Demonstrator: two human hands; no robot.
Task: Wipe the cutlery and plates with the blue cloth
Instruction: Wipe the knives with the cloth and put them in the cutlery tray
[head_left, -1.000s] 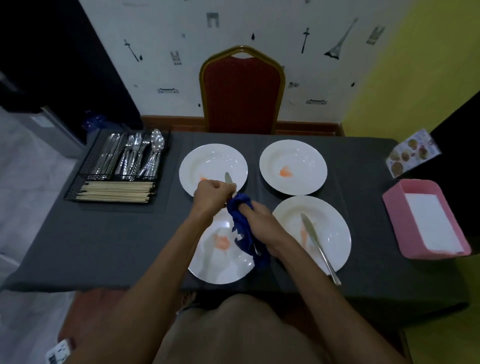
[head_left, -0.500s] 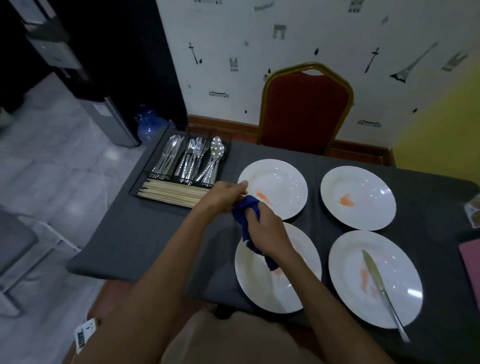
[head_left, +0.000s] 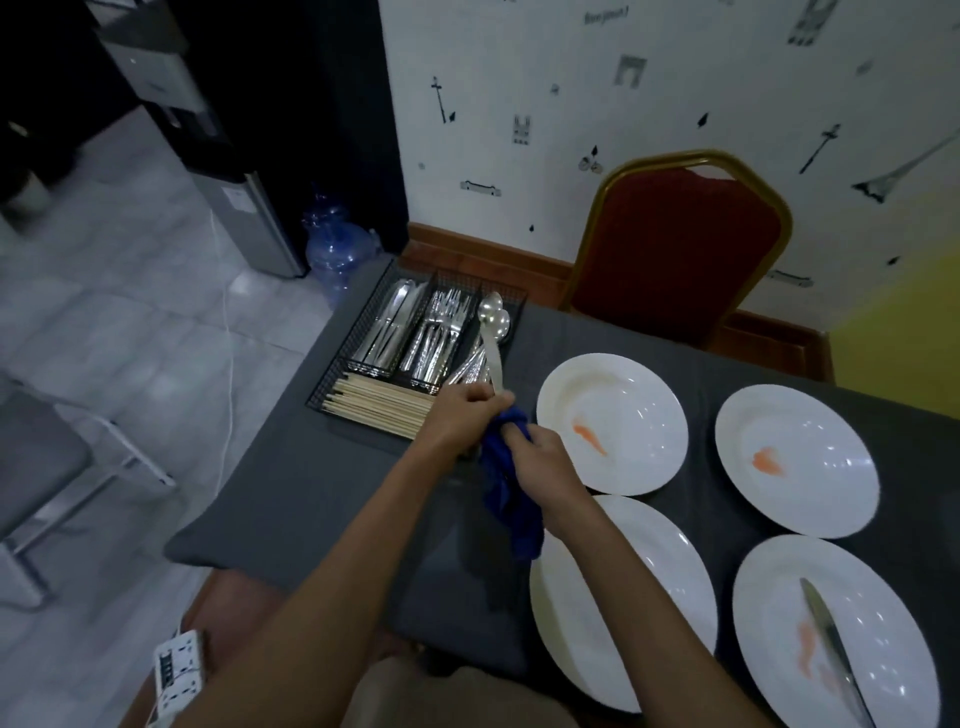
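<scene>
On the dark desk (head_left: 311, 467), four white plates (head_left: 639, 395), three showing orange smears, sit beside a cutlery tray (head_left: 348, 338) at the far left corner. The right hand (head_left: 545, 462) bunches the blue cloth (head_left: 506, 493) around a table knife (head_left: 493, 364) clenched in the left hand (head_left: 462, 415); a slippery pull could drop it onto a plate.

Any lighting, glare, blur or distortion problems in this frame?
Head view: dim, with muted colours; small glare spots on the upper right plate and the tray's spoons; the knife held by the left hand blends into that shiny cutlery; the blue cloth in the right hand reads dark; the wide-angle lens tilts the chair.
</scene>
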